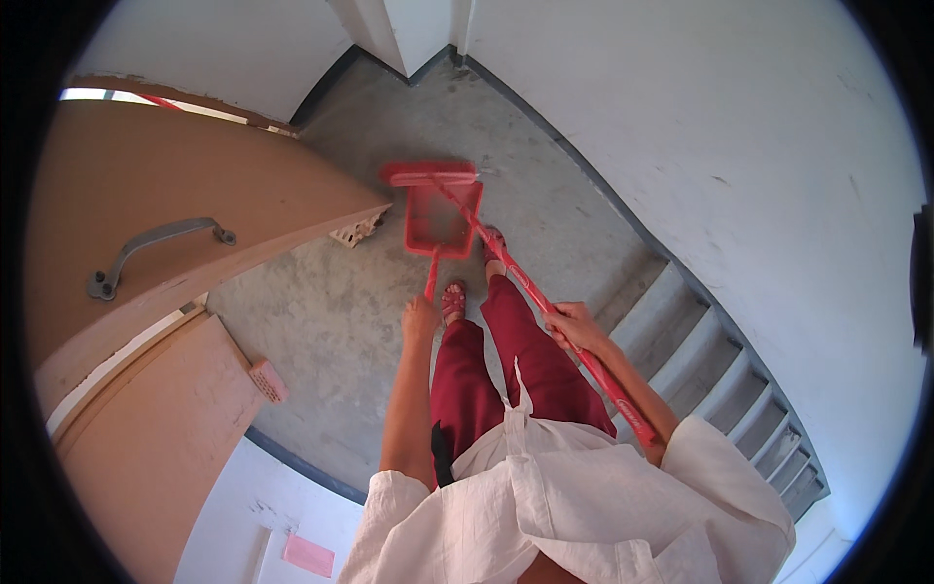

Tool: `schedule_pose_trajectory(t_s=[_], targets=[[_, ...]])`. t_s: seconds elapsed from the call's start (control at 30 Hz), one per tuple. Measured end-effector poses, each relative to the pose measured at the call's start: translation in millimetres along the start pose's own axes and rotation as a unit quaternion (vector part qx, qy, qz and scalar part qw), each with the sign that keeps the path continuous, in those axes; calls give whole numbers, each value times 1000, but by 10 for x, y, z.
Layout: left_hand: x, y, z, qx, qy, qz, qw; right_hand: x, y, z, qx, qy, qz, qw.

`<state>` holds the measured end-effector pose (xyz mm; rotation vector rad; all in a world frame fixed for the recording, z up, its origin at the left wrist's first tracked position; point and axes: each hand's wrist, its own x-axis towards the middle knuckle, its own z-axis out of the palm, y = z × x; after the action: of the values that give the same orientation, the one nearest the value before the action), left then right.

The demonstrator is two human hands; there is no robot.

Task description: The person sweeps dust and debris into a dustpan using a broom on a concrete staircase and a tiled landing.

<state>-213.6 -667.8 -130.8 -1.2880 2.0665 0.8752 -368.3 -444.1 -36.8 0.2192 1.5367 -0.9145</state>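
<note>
My left hand (421, 319) grips the short handle of a red dustpan (441, 219), whose pan rests on the concrete floor with its mouth facing away from me. Some greyish matter seems to lie inside the pan, too blurred to name. In my right hand (576, 325) is the long red handle of a broom (536, 292), slanting across the dustpan. The broom's red head (430, 173) is at the pan's front edge, slightly blurred. Whether the bristles touch the pan's lip, I cannot tell.
A brown door (204, 168) with a metal pull handle (157, 248) stands ajar on the left. Perforated bricks lie by the door edges, one (268, 381) beside the lower door leaf (160, 379). Concrete stairs (700, 358) descend on the right along a white wall (730, 160).
</note>
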Motion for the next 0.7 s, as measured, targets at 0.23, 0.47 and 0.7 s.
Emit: schedule_pose_trajectory(t_s=[0.23, 0.47, 0.7], targets=[[160, 69, -55, 44, -32, 9, 998, -26, -223, 18, -47, 17, -88, 995], [-23, -82, 43, 30, -1, 0, 1000, 413, -180, 6, -17, 78, -129, 988], [26, -133, -2, 74, -30, -9, 997, 396, 2, -20, 5, 84, -73, 994]])
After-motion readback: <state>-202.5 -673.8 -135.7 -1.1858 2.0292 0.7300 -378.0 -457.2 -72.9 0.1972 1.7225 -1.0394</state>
